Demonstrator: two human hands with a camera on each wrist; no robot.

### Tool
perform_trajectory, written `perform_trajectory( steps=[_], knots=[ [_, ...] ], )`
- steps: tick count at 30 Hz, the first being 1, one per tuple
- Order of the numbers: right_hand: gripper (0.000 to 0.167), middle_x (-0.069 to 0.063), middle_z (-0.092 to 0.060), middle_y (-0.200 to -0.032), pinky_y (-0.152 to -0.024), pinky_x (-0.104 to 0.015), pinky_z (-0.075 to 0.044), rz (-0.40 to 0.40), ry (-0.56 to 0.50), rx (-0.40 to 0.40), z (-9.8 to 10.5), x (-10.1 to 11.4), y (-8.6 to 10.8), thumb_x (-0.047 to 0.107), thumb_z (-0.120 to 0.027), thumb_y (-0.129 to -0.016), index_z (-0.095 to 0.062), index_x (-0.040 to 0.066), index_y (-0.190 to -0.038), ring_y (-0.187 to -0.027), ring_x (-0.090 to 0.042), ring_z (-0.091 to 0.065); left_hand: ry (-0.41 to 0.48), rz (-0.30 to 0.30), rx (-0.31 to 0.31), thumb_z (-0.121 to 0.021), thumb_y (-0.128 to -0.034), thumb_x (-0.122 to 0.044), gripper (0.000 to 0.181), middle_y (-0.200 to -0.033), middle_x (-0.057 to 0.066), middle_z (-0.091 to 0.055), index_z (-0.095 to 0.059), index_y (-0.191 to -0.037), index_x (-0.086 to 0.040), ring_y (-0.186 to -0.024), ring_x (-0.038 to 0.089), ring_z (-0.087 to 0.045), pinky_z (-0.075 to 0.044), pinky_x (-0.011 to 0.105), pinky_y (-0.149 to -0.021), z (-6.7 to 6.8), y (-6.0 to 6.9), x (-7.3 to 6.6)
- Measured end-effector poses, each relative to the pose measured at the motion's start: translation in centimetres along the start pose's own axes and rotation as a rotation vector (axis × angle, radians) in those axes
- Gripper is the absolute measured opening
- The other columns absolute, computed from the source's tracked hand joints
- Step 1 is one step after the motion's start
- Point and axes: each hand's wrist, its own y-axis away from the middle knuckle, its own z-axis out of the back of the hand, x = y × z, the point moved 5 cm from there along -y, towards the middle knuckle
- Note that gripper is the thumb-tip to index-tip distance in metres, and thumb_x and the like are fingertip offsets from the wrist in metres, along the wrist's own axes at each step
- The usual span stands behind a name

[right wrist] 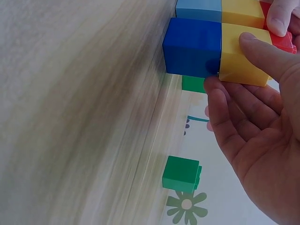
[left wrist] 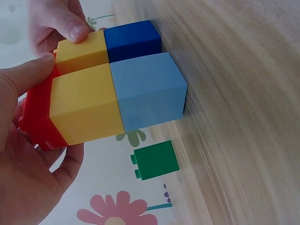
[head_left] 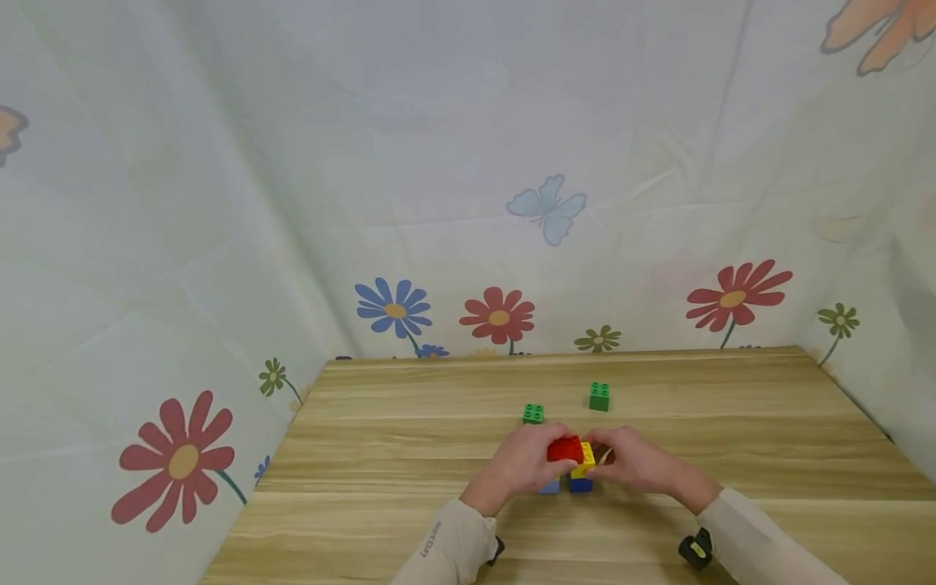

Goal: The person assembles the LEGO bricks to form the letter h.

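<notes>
My left hand [head_left: 521,465] grips a red toy brick [left wrist: 38,110] between thumb and fingers. The red brick lies across the top of two yellow bricks, and in the head view it leaves part of one yellow brick's studs bare. One yellow brick [left wrist: 86,105] sits on a light blue brick [left wrist: 150,91], the other yellow brick [right wrist: 241,58] on a dark blue brick [right wrist: 193,47]. The two stacks stand side by side on the wooden table. With thumb and fingers, my right hand [head_left: 634,461] pinches the yellow brick above the dark blue one.
Behind the stacks stand two separate green bricks, one at the left [head_left: 533,413] and the other farther back at the right [head_left: 600,396]. A flower-printed curtain [head_left: 439,203] hangs along the back edge of the wooden table [head_left: 380,439].
</notes>
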Motion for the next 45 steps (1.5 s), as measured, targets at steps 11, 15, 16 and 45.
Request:
perform_trajectory(
  steps=[11, 15, 16, 45],
  knots=[
    [0.033, 0.008, -0.064, -0.095, -0.072, -0.023, -0.051, 0.0, -0.007, 0.006, -0.3, -0.2, -0.1, 0.028, -0.07, -0.086, -0.061, 0.008, -0.111, -0.083, -0.008, -0.06, 0.082, 0.047, 0.022, -0.066, -0.0876, -0.04, 0.037, -0.105, -0.012, -0.061, -0.061, -0.119, -0.021, -0.083, 0.003, -0.051, -0.045, 0.016, -0.07, -0.2, 0.2, 0.7],
    [0.033, 0.008, -0.064, -0.095, -0.073, -0.025, -0.052, -0.005, -0.004, 0.002, -0.3, -0.2, -0.2, 0.028, -0.07, -0.086, -0.061, 0.008, -0.111, -0.083, -0.008, -0.059, 0.14, 0.07, 0.029, -0.066, -0.0875, -0.041, 0.04, -0.109, -0.014, -0.06, -0.06, -0.122, -0.023, -0.087, 0.003, -0.051, -0.046, 0.018, -0.073, -0.3, 0.3, 1.2],
    [0.033, 0.007, -0.064, -0.095, -0.073, -0.026, -0.052, -0.007, -0.001, 0.001, -0.3, -0.2, -0.2, 0.028, -0.07, -0.086, -0.061, 0.008, -0.111, -0.083, -0.008, -0.059, 0.152, 0.076, 0.027, -0.066, -0.0873, -0.041, 0.04, -0.11, -0.014, -0.06, -0.06, -0.123, -0.023, -0.087, 0.003, -0.051, -0.046, 0.019, -0.073, -0.4, 0.4, 1.5],
    [0.037, 0.005, -0.063, -0.096, -0.07, -0.024, -0.051, -0.043, -0.007, 0.021, -0.2, -0.5, 0.0, 0.031, -0.069, -0.086, -0.06, 0.008, -0.114, -0.083, -0.01, -0.059, 0.368, 0.145, -0.047, -0.069, -0.0867, -0.035, 0.03, -0.098, -0.015, -0.063, -0.065, -0.112, -0.021, -0.088, 0.002, -0.055, -0.046, 0.024, -0.073, -0.5, 2.9, 4.6]
  ],
)
